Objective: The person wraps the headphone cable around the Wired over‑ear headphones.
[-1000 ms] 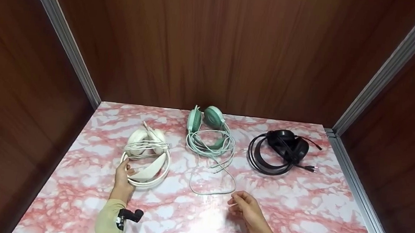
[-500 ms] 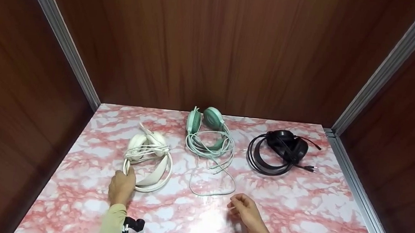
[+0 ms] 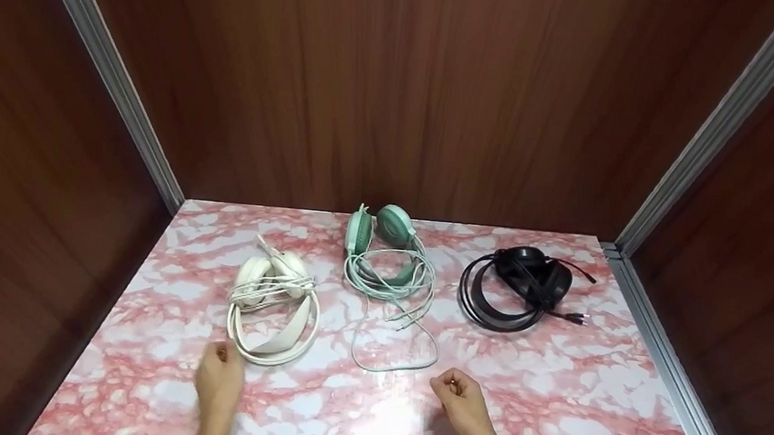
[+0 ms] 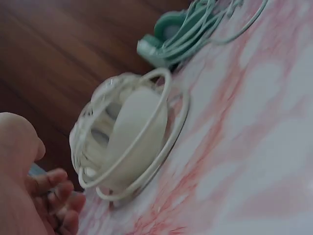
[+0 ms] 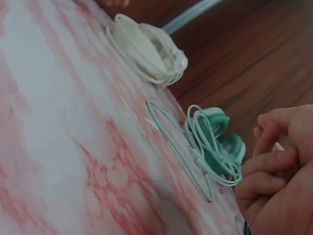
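Note:
White over-ear headphones [image 3: 289,331] lie at the left of the table, their cable wound around the ear cups. Just short of their headband is my left hand [image 3: 219,378], apart from them with fingers loosely curled and nothing held. In the left wrist view these headphones [image 4: 139,127] sit beyond my fingertips. My right hand [image 3: 465,403] hovers near the table's front, fingers loosely bent. Closest to it is the trailing cable loop of the green headphones [image 3: 395,227], which rest at the back middle, cable coiled over their headband. The right wrist view also has the green headphones [image 5: 215,122].
Black headphones [image 3: 528,286] with a bundled cable lie on the right side of the marbled table [image 3: 585,431]. Brown wood-grain panels [image 3: 398,92] rise behind and on both sides, with metal strips [image 3: 649,345] along the corners and right edge.
My left hand has let go of the white headphones and drawn back towards me. The headphones shifted slightly nearer and turned a little. My right hand stays about where it was, its fingers more bent.

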The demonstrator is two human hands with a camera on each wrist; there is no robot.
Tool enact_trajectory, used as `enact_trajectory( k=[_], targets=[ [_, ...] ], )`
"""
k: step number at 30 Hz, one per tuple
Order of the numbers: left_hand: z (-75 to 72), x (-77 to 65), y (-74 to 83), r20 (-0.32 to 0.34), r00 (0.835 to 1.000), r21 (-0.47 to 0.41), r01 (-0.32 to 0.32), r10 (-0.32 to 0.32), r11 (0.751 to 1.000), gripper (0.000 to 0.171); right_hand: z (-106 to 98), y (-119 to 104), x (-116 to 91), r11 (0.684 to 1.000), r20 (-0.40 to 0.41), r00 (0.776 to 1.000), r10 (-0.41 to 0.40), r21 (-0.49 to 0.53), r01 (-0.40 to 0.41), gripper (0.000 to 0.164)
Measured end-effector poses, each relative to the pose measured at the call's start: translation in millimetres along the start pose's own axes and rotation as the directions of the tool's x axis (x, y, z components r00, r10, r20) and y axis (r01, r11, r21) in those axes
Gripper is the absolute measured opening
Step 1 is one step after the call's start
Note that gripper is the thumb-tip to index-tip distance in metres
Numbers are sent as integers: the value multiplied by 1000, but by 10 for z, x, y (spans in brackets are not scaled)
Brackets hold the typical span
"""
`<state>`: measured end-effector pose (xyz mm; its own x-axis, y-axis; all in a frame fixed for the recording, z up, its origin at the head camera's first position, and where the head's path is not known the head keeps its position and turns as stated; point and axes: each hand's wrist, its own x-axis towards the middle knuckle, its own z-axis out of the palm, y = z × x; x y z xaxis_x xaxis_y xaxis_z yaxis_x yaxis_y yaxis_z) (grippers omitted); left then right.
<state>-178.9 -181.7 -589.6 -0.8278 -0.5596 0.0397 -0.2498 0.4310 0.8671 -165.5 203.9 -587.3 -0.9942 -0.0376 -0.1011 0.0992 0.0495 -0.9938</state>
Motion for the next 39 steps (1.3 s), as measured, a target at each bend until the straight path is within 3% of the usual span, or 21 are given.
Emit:
enact_trajectory(
  k=[3, 6, 8, 11, 14, 18, 20, 24, 28, 30, 32, 35, 39],
  targets=[
    [101, -264, 75, 19, 993, -61, -118, 119, 991, 18, 39, -131, -65, 996, -15, 996, -90, -31, 89, 17],
    [286, -489, 125, 120, 970, -161, -191, 211, 968, 13, 112, -312, -129, 970, -15, 976, -219, -109, 216, 14],
    [431, -613, 160, 207, 943, -231, -212, 260, 950, 12, 171, -390, -136, 941, -7, 953, -302, -165, 297, 13],
    [659, -778, 227, 314, 889, -288, -245, 333, 926, 11, 235, -373, -78, 897, 5, 926, -377, -246, 366, 14],
    [862, -912, 314, 385, 840, -322, -266, 382, 909, 8, 268, -286, 12, 868, 51, 919, -391, -312, 387, 12],
    [1051, -1015, 423, 479, 792, -326, -240, 378, 915, 10, 301, -208, 95, 796, 158, 903, -399, -429, 427, 7],
    [1110, -1014, 461, 492, 789, -304, -241, 368, 922, 11, 325, -177, 154, 736, 205, 883, -422, -492, 466, 6],
    [1205, -902, 530, 429, 815, -272, -295, 390, 916, 6, 375, -149, 380, 578, 273, 814, -513, -592, 562, 16],
    [1353, -667, 662, 382, 824, -266, -337, 420, 903, 3, 384, -218, 800, 418, 312, 744, -591, -670, 613, 31],
    [1432, -560, 725, 373, 827, -266, -339, 421, 902, 4, 384, -271, 1043, 359, 327, 730, -599, -706, 611, 38],
    [1489, -477, 760, 371, 825, -274, -341, 426, 899, 5, 403, -326, 1285, 317, 347, 736, -581, -737, 597, 42],
    [1510, -438, 738, 377, 824, -288, -330, 424, 899, 5, 477, -382, 1598, 292, 388, 766, -513, -760, 581, 39],
    [1495, -508, 663, 405, 820, -298, -301, 405, 906, 6, 547, -403, 1870, 277, 404, 847, -345, -819, 503, 38]
  ],
)
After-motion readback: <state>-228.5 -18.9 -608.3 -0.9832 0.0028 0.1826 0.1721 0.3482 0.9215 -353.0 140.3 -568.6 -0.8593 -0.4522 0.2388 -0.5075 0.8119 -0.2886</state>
